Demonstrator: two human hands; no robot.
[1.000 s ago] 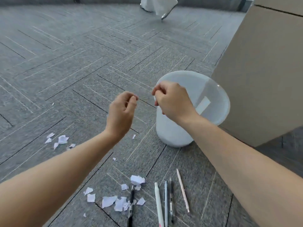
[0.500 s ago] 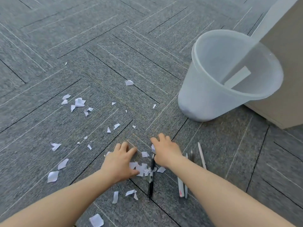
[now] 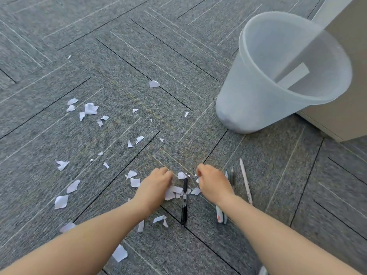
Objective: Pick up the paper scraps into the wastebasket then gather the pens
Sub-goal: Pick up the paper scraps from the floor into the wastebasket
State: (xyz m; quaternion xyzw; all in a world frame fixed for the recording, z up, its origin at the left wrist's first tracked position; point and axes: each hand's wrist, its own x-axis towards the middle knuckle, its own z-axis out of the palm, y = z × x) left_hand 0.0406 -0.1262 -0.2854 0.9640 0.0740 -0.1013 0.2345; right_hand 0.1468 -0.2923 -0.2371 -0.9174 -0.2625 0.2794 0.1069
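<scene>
Down on the grey carpet-tile floor [image 3: 119, 56], seen from a head-worn camera, two bare forearms reach forward to a small heap of torn white paper scraps [image 3: 175, 190]. That heap lies between the hands, touching a black click pen [image 3: 184, 201] that points away from the viewer.

On the left hand [image 3: 156, 185] the fingers are curled down onto the scraps at the heap's left edge; on the right hand [image 3: 213, 182] the fingers are curled at its right edge. Whether either grip has closed on paper yet I cannot tell, because the fingertips are hidden beneath the knuckles.

More white scraps are scattered well to the left and farther off, including a loose cluster of larger pieces [image 3: 87, 111]. Several pale pens [image 3: 221, 214] lie partly under the right wrist, with a slim white pen [image 3: 245, 181] just beside them. A translucent white plastic wastebasket [image 3: 258, 100] stands upright, ahead and to the right, against a beige cabinet [image 3: 353, 96].

The step in hand looks like scooping this heap. To do it well, the hands should probably sweep inward so the scraps bunch together, lifting paper only and leaving the black pen lying. Thin scraps cling to carpet pile, so pinching from the edges should work better than pressing flat. Small pieces may slip out on the way to the basket; cupping both palms together would likely guard against that.
</scene>
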